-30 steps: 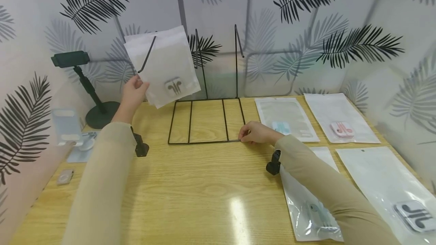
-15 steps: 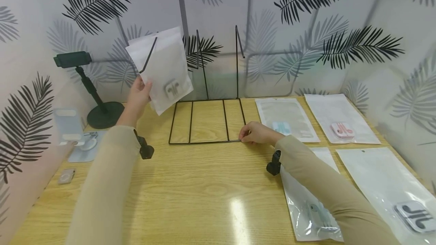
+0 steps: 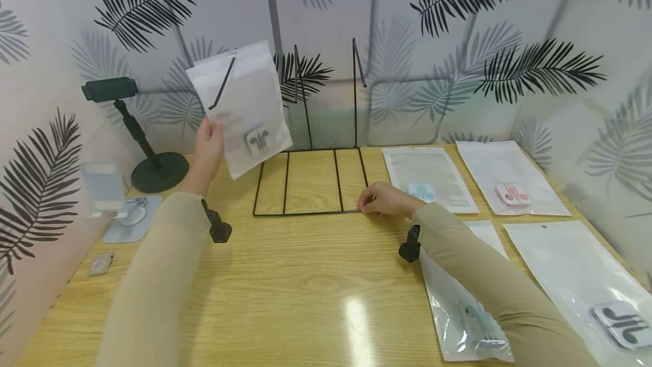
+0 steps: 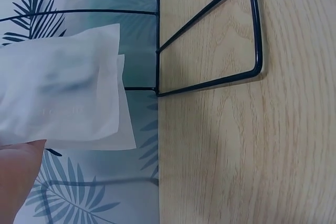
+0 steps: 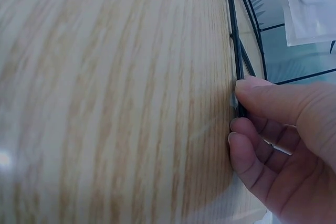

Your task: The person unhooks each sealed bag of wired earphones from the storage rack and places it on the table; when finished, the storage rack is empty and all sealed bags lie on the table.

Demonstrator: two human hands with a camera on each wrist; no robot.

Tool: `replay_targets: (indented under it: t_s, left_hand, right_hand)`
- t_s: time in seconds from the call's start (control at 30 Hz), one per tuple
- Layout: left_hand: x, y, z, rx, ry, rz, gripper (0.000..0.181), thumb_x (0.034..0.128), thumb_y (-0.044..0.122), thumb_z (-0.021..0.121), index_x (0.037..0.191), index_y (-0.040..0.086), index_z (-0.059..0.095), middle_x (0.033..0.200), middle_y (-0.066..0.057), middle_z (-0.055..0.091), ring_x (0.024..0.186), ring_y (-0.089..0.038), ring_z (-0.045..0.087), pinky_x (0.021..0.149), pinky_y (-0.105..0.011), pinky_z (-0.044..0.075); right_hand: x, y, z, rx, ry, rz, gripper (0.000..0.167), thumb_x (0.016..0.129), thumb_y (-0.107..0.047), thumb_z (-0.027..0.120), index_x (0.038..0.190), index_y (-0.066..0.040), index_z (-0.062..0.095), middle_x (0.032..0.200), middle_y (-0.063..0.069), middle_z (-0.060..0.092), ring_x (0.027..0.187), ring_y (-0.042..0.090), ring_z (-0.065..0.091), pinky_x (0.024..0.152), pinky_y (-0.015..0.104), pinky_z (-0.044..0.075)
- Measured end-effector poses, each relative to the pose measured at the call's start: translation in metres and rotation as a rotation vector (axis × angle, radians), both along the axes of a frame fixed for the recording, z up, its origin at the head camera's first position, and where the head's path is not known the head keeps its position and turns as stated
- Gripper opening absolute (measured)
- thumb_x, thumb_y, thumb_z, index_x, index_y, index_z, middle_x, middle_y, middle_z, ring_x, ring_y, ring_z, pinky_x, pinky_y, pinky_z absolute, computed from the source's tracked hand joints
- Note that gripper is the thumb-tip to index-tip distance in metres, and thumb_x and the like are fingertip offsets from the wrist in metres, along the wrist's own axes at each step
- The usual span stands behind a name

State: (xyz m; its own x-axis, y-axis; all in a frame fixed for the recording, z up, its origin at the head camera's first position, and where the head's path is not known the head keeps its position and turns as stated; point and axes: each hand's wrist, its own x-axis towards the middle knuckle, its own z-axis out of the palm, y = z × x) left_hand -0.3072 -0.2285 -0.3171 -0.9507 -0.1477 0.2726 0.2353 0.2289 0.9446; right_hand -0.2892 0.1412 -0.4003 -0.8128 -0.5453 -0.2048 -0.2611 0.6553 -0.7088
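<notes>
At the back left, white plastic pouches (image 3: 249, 101) hang overlapped on the left hook of a black wire display rack (image 3: 305, 213). An earphone case (image 3: 258, 139) shows through the front pouch. My left hand (image 3: 206, 149) holds the pouches' lower left edge, just below the hook tip. In the left wrist view only part of that hand (image 4: 18, 174) appears, against the edge of the pouch (image 4: 63, 87); its other fingers are hidden. My right hand (image 3: 384, 199) pinches the rack's front right corner on the table, thumb over the bar (image 5: 234, 40) in the right wrist view.
Several packaged pouches lie on the right, including one with a pink case (image 3: 513, 194) and one with a dark-marked case (image 3: 622, 324). A dark green stand (image 3: 160, 171), a pale blue phone holder (image 3: 104, 186) and a small grey item (image 3: 100, 263) stand left.
My left hand has shifted slightly right and the pouches have swung and turned on the hook, their lower corner now hanging lower. The right hand stays at the rack's corner.
</notes>
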Motion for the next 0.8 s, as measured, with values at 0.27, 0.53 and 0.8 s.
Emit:
replay_targets:
  t_s: [0.27, 0.53, 0.8]
  left_hand:
    - [0.008, -0.004, -0.002, 0.018, 0.056, -0.008, 0.035, 0.1023, 0.022, 0.027, 0.131, 0.004, 0.037, 0.140, -0.009, 0.034, 0.129, -0.013, 0.026, 0.106, -0.030, 0.023]
    - [0.030, -0.005, -0.003, -0.023, 0.043, 0.008, 0.036, 0.1016, 0.030, 0.029, 0.127, 0.008, 0.041, 0.134, -0.008, 0.037, 0.123, -0.015, 0.032, 0.102, -0.034, 0.028]
    - [0.059, -0.004, -0.002, -0.029, 0.025, 0.007, 0.039, 0.1008, 0.033, 0.031, 0.134, 0.015, 0.037, 0.138, -0.008, 0.036, 0.126, -0.019, 0.033, 0.105, -0.041, 0.026]
  right_hand:
    - [-0.001, -0.001, 0.000, 0.002, 0.011, 0.000, 0.005, 0.088, -0.004, 0.061, 0.088, -0.003, 0.067, 0.076, 0.006, 0.059, 0.060, 0.015, 0.050, 0.053, 0.027, 0.045]
    - [-0.003, 0.000, -0.002, 0.012, 0.001, -0.004, 0.005, 0.088, -0.004, 0.062, 0.087, -0.004, 0.067, 0.076, 0.004, 0.060, 0.061, 0.015, 0.050, 0.053, 0.026, 0.046]
    - [-0.003, 0.000, -0.002, 0.003, -0.001, 0.008, 0.006, 0.088, -0.005, 0.061, 0.087, -0.004, 0.067, 0.074, 0.005, 0.058, 0.059, 0.016, 0.049, 0.052, 0.027, 0.045]
